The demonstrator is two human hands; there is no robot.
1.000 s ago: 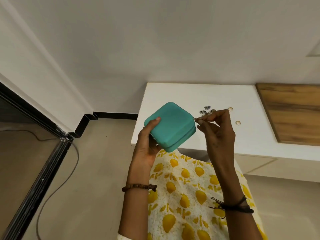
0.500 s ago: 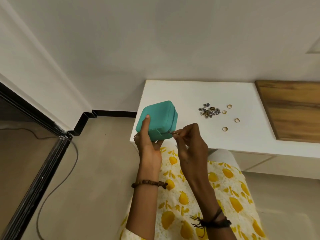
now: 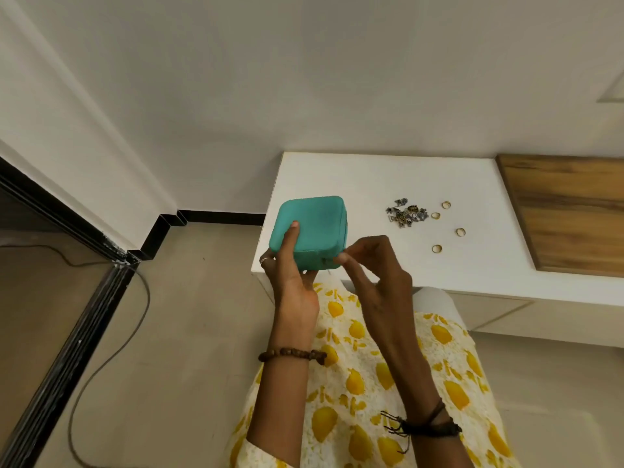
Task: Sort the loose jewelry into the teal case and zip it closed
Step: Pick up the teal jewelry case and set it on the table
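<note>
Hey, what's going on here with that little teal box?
A person holds the teal case up in the left hand, thumb across its lid, while the right hand pinches at the zipper on its near corner. The lid looks down. The jewelry is not packed yet: a tangled pile of pieces and four gold rings lie loose on the white tabletop, beside a wooden board.

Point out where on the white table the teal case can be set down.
Bare white table lies between its left edge and the jewelry pile, behind where the teal case is held. It is crowded further right: four gold rings scatter beside the pile, up to the wooden panel.
</note>
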